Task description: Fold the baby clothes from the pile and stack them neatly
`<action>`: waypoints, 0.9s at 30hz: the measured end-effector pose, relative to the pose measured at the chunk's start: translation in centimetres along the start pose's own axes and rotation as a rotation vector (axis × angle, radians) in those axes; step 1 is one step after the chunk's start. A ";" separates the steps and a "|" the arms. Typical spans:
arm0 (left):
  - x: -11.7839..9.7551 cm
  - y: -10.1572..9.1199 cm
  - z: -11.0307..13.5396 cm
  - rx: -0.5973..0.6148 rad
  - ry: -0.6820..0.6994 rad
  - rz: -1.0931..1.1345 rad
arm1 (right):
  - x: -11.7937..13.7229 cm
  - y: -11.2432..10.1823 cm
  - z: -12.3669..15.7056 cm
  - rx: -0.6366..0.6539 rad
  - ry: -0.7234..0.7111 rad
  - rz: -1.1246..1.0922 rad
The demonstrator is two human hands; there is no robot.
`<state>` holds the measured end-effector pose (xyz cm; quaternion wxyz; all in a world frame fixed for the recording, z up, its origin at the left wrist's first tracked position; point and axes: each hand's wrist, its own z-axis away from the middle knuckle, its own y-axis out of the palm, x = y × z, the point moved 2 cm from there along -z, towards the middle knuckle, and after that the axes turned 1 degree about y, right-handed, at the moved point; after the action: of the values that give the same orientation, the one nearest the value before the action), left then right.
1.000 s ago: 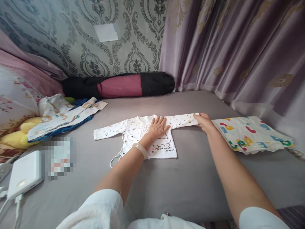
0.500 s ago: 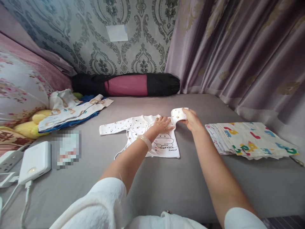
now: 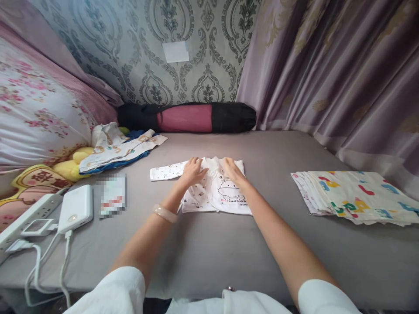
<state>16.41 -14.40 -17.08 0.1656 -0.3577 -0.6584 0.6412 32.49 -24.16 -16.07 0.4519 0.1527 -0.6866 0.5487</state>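
A small white baby shirt [image 3: 199,198] lies flat on the grey bed sheet, printed with little motifs, a cartoon face and lettering. Its left sleeve [image 3: 166,172] stretches out to the side, while the right one is folded in over the body. My left hand [image 3: 194,171] rests on the shirt near the left shoulder, fingers spread. On the right shoulder and the folded sleeve lies my right hand [image 3: 233,170], its fingers stretched out flat. Parts of the shirt are hidden under both hands.
Folded cloths with colourful prints [image 3: 360,194] lie at the right. Other baby clothes [image 3: 121,152] sit at the left by a floral pillow [image 3: 46,104]. A white power bank [image 3: 76,208] and power strip [image 3: 32,224] trail cables. Along the wall runs a black and red long bag [image 3: 185,117].
My right hand has brought the right sleeve inward over the shirt and let go of it. The left hand has shifted left toward the other shoulder. The view has turned slightly left.
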 end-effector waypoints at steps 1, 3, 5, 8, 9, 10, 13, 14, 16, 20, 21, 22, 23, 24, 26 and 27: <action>1.2 -0.2 0.6 -0.028 -0.036 -0.002 | 0.1 0.7 0.6 0.062 -0.068 0.124; 3.6 -0.8 1.8 -0.081 -0.133 -0.005 | 0.1 2.0 1.7 0.153 -0.188 0.351; 5.8 -1.4 3.1 -0.126 -0.253 -0.007 | -0.1 3.0 2.4 0.198 -0.246 0.509; 8.7 -2.4 4.7 -0.188 -0.481 -0.024 | -0.4 3.6 2.6 0.211 -0.232 0.597; 9.5 -2.8 5.2 -0.208 -0.569 -0.035 | -0.4 3.6 2.5 0.214 -0.224 0.610; 10.3 -3.1 5.6 -0.219 -0.653 -0.045 | -0.4 3.5 2.4 0.224 -0.216 0.619; 11.9 -3.8 6.2 -0.158 -0.830 -0.057 | -0.2 3.3 2.0 0.271 -0.194 0.609; 12.3 -3.9 6.2 -0.125 -0.853 -0.054 | -0.1 3.2 1.9 0.260 -0.189 0.606; 12.8 -3.9 6.0 -0.090 -0.865 -0.051 | -0.1 3.1 1.6 0.176 -0.177 0.621; 13.8 -3.8 5.3 -0.088 -0.856 -0.027 | -0.7 3.6 1.3 0.066 -0.082 0.676; 14.0 -3.8 5.1 -0.082 -0.857 -0.006 | -0.8 3.7 1.2 0.073 -0.064 0.675; 14.3 -3.7 4.9 -0.076 -0.860 0.020 | -0.9 3.7 1.1 0.079 -0.054 0.671; 14.6 -3.7 4.7 -0.069 -0.867 0.050 | -1.0 3.7 1.0 0.090 -0.051 0.663; 14.8 -3.8 4.6 -0.063 -0.876 0.083 | -1.0 3.5 0.9 0.111 -0.050 0.649; 15.4 -3.8 4.5 -0.057 -0.900 0.159 | -1.1 2.9 0.7 0.151 -0.043 0.612; 15.6 -3.8 4.4 -0.058 -0.914 0.205 | -1.2 2.5 0.6 0.142 -0.035 0.603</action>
<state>1.67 -6.66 -17.77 -0.2155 -0.1065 -0.6428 0.7273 31.14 -24.20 -18.55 0.2451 -0.0173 -0.6687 0.7018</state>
